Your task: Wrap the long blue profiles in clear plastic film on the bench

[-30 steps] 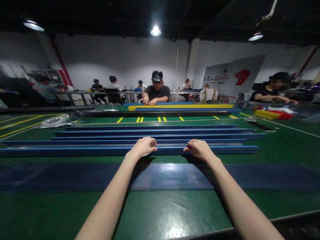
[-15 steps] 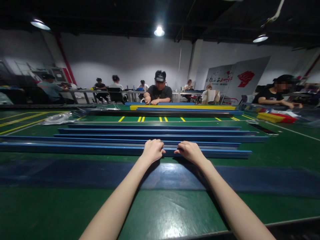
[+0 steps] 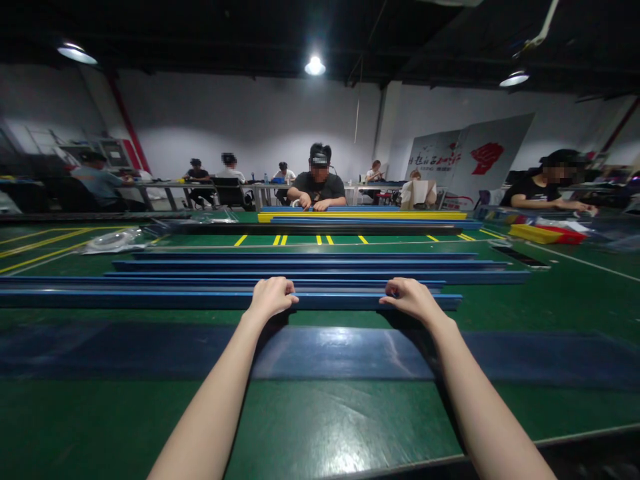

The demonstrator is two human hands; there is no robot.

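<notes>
Several long blue rails lie side by side across the green table (image 3: 320, 427). The nearest blue rail (image 3: 150, 299) runs from the left edge to about three quarters of the way right. My left hand (image 3: 271, 297) is curled over its top edge near the middle. My right hand (image 3: 410, 297) grips the same rail close to its right end, fingers wrapped round it. Both forearms reach straight forward over a dark blue strip (image 3: 325, 353) on the table.
More blue rails (image 3: 310, 264) lie behind the nearest one. Clear plastic wrap (image 3: 113, 240) sits at the far left. Across the table a person (image 3: 319, 183) handles blue and yellow rails (image 3: 360, 216). Another person (image 3: 547, 183) sits at the right near red and yellow parts (image 3: 547, 232).
My hands came close together on the nearest rail, then spread apart again. The rail has slid to the left, so its right end now lies nearer my right hand.
</notes>
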